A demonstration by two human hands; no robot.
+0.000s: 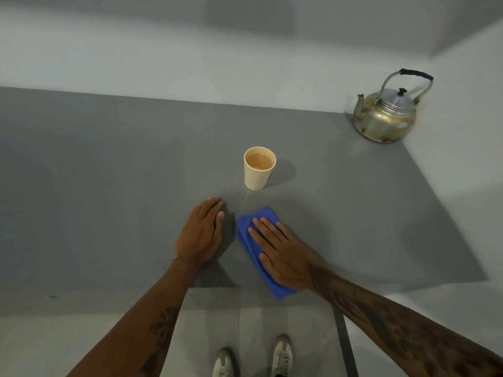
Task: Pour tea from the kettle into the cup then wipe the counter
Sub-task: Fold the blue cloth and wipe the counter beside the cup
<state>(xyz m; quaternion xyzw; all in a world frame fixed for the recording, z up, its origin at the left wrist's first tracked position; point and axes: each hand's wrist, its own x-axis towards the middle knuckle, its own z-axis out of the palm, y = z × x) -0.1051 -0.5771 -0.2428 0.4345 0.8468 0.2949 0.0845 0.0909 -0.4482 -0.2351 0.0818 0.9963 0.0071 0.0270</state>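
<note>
With the cup already holding tea and the kettle parked in the far right corner of the worktop, I judge the pour done and the wipe in hand. A faint streak runs on the surface from the cup's base toward the cloth; likely the spill to clear. To do it well: keep the palm flat, press evenly, sweep up along that streak, stop short of the cup so it does not tip. Refold if the cloth bunches.

Pose: right hand lies flat on the blue cloth, fingers spread and extended, pressing rather than gripping; forearm comes in from lower right. Left hand rests palm down on bare worktop just beside the cloth, fingers together, holding nothing, apparently bracing. Cup stands upright, just beyond both hands.
</note>
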